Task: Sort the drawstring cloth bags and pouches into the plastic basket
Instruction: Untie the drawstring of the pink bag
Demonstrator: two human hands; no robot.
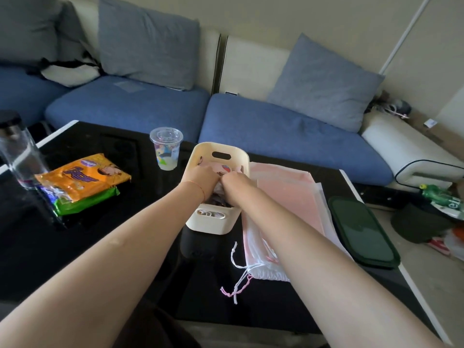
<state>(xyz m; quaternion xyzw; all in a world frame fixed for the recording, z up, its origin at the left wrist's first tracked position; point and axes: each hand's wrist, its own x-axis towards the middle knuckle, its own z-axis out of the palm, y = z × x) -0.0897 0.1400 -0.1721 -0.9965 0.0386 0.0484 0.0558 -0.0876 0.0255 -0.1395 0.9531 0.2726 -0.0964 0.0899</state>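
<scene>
the drawstring cloth bags (288, 197) lie in a flat pink and white stack on the black counter (100, 242), touching the right side of the plastic basket (218, 153), with their white and pink cords (238, 277) trailing off the near end. more cloth, some of it printed, already sits inside the basket. both hands are down in the basket: the left hand (200, 178) is against the far left wall, the right hand (234, 183) just beside it over the middle. the fingers of each are curled down into the cloth, so each grip looks closed on the pouches (226, 169) inside, though the fingertips are hidden.

the step in hand seems to be packing the contents down. it would go best by pressing the cloth flat and toward one wall, keeping loose cords tucked in, so there is room for the big stack beside the basket. the basket is light and may slide or tip on the glossy counter, so one hand should steady it.

left of the basket lies an orange snack packet (82, 179) with purple lettering too blurred to read; behind it a clear lidded cup (166, 151) carries a small sticker, also unreadable.
</scene>
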